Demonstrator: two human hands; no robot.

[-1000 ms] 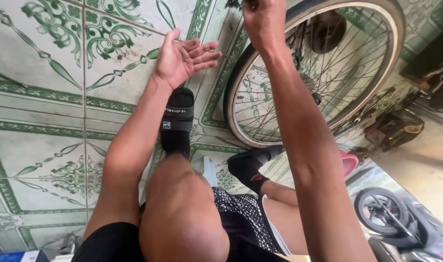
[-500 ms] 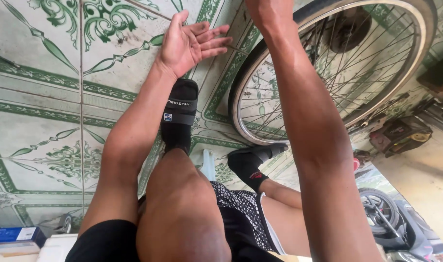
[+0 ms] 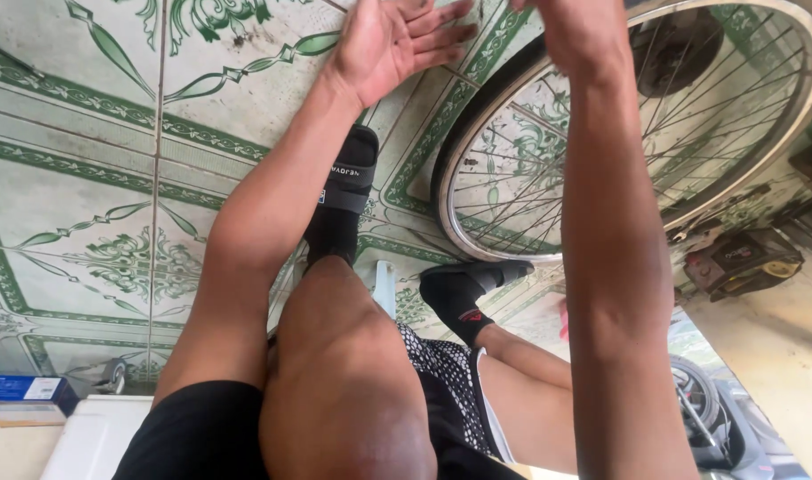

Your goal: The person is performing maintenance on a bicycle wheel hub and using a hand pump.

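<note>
left hand (image 3: 397,40) top centre, fingers spread, empty | bicycle wheel (image 3: 477,222) just right | right hand (image 3: 570,22) nearer wheel, fingers cropped, grip unclear

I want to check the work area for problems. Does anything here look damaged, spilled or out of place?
Nothing looks damaged or spilled. The bicycle wheel shows an even rim and straight spokes where visible. The left hand is open and empty beside it; the right hand is cut off at the top edge. The patterned floor tiles have only small dark marks.
</note>
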